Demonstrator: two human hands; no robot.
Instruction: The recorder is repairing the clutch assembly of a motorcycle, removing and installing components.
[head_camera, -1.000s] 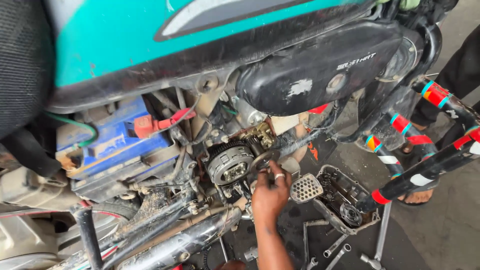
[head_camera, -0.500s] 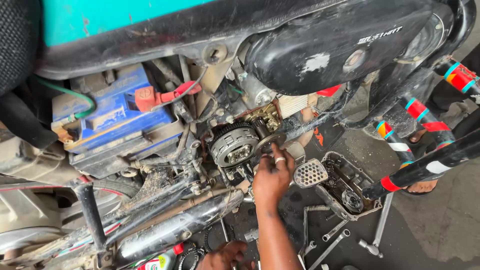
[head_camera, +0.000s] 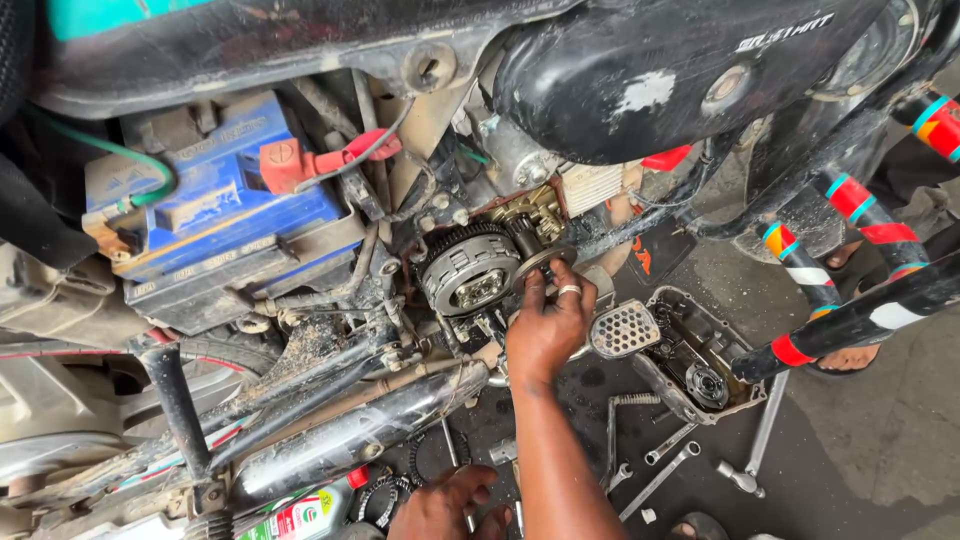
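1. The right hand (head_camera: 548, 328) reaches up to the open engine of the motorcycle and pinches a round metal disc (head_camera: 545, 262) with its fingertips.
2. This disc sits just beside the toothed clutch drum (head_camera: 468, 268), on its right side.
3. The left hand (head_camera: 445, 508) is low on the ground, fingers half curled among loose parts; what it holds, I cannot tell.
4. A blue battery (head_camera: 225, 215) is at the upper left.
5. Spanners (head_camera: 660, 478) lie on the ground near an engine cover (head_camera: 690, 355).

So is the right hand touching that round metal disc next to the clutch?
Touching: the head view shows the right hand with fingertips on the round disc beside the clutch.
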